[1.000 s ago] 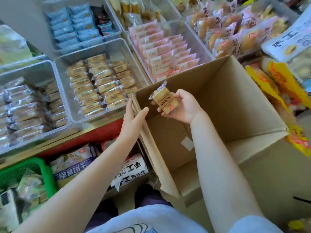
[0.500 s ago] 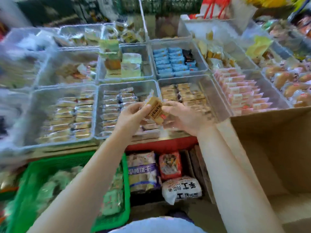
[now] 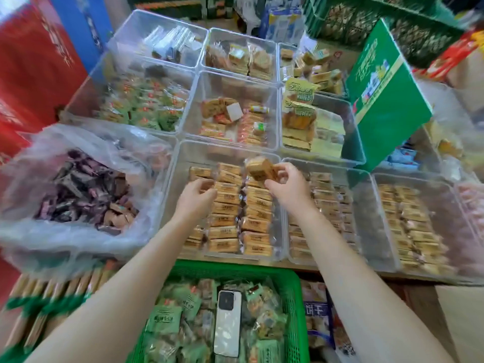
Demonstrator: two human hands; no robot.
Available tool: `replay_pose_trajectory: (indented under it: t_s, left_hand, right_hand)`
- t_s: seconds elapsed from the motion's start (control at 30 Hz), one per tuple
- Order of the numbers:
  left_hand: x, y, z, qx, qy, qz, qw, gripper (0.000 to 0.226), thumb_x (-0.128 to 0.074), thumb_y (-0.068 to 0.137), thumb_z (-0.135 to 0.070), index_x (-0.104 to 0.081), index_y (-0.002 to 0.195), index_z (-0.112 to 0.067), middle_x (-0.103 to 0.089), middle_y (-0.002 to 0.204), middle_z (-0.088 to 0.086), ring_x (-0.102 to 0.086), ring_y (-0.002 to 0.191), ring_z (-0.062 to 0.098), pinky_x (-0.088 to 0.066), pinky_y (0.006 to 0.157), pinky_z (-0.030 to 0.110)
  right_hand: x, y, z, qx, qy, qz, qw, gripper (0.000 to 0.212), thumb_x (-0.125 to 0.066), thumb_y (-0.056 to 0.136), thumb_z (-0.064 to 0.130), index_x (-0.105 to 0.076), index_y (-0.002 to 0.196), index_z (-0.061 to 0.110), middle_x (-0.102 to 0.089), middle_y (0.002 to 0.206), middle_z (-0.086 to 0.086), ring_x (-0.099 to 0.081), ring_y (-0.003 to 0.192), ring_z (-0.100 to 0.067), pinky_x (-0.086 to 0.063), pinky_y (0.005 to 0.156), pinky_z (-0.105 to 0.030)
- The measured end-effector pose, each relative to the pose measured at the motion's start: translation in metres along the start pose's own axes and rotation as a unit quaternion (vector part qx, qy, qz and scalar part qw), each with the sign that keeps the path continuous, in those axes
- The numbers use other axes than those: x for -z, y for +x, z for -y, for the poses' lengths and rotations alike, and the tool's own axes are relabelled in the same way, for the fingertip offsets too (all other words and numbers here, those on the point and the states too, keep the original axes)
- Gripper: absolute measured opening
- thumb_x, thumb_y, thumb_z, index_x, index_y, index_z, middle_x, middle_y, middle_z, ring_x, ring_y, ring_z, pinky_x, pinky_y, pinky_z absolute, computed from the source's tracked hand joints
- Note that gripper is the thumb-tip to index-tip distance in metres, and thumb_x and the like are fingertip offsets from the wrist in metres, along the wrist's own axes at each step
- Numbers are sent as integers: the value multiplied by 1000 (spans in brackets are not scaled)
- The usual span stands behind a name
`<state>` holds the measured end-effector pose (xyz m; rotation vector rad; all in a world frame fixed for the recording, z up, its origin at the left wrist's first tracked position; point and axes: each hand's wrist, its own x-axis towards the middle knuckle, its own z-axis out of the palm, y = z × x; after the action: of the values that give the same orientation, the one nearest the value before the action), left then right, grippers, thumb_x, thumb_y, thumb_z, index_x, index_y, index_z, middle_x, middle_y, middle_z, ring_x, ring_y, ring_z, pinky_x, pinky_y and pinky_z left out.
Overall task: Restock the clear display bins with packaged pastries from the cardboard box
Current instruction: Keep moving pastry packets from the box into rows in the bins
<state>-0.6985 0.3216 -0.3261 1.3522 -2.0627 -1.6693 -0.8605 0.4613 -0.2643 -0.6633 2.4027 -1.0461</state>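
My right hand [image 3: 289,187] pinches a tan packaged pastry [image 3: 260,167] just above the far end of a clear display bin [image 3: 171,184]. That bin holds three rows of the same tan packets [image 3: 226,218]. My left hand [image 3: 195,196] is low over the left row, its fingers curled round a packet at the row's far end. Only a corner of the cardboard box [image 3: 461,318] shows at the bottom right.
More clear bins with packets lie to the right [image 3: 330,210] and behind [image 3: 235,119]. A plastic bag of dark-wrapped sweets [image 3: 78,189] sits left. A green basket [image 3: 294,284] with a white phone [image 3: 227,323] stands below. A green carton [image 3: 385,100] leans at the back right.
The view swung left, away from the box. My right hand carried the pastry over the bin of matching packets. My left hand let go of it and dropped onto the left row.
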Motion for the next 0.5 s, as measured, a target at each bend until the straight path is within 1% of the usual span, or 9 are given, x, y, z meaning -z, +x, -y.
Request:
replay_pose_trajectory:
  t_s: [0.03,0.1,0.13,0.2,0.23,0.33,0.37,0.43,0.5]
  left_hand:
    - [2,13,0,1,7,7,1000,42,-58,92,-26,-61,134,-20,-62,131,1,-58,118,19,-48,102,39]
    - [3,34,-4,6,0,27,1000,50,-56,94,-22,-52,144,-18,-56,139,2,-54,120,17,-44,103,36]
    - [2,42,-8,8,-4,38,999,53,-55,96,-21,-47,148,-18,-53,143,3,-52,123,18,-42,103,36]
    - [-1,59,-9,19,-14,56,998,60,-54,97,-22,-37,154,-21,-45,152,3,-46,134,22,-39,109,40]
    - [-4,66,-9,26,-19,64,997,63,-54,98,-23,-33,157,-23,-42,156,3,-43,138,23,-37,112,42]
    - [-10,85,-4,45,-35,87,995,69,-55,98,-27,-24,160,-24,-36,160,3,-38,143,25,-33,115,43]
    - [-13,90,-1,44,-42,94,994,70,-56,98,-27,-23,160,-23,-36,160,1,-37,143,23,-32,114,40]
    - [-18,93,5,33,-42,105,993,64,-55,99,-27,-29,157,-21,-43,151,-4,-41,136,17,-32,105,32]
    - [-26,93,15,18,-30,95,995,56,-56,100,-31,-38,151,-20,-49,144,-4,-46,129,15,-36,99,31]
  right_hand:
    - [-6,12,6,4,-17,-13,1000,29,-70,91,16,-60,117,21,-58,108,3,-56,91,-8,-38,68,-12]
    - [-18,36,16,15,-42,-30,999,28,-68,91,17,-61,118,23,-56,116,0,-54,88,-1,-35,67,-12]
    - [-24,46,21,26,-57,-34,997,28,-67,92,17,-62,119,23,-55,117,1,-52,88,1,-37,69,-13]
    - [-39,65,26,62,-102,-42,992,30,-64,94,13,-63,122,23,-56,118,3,-53,92,-5,-46,81,-22]
    - [-46,73,26,80,-132,-41,987,32,-63,94,11,-64,124,23,-58,119,2,-53,97,-9,-46,87,-27]
    - [-69,95,16,117,-220,-11,968,36,-67,92,16,-65,128,22,-64,124,-2,-58,109,-21,-45,94,-34]
    - [-76,101,11,125,-249,-5,960,37,-68,92,17,-65,128,21,-64,126,-3,-57,115,-23,-44,99,-37]
    - [-86,108,0,149,-314,-6,938,37,-65,94,17,-62,130,17,-60,132,-5,-51,126,-25,-39,106,-42]
    - [-94,110,-9,193,-370,-24,908,39,-66,92,14,-60,131,13,-62,130,-6,-52,124,-27,-40,102,-43]
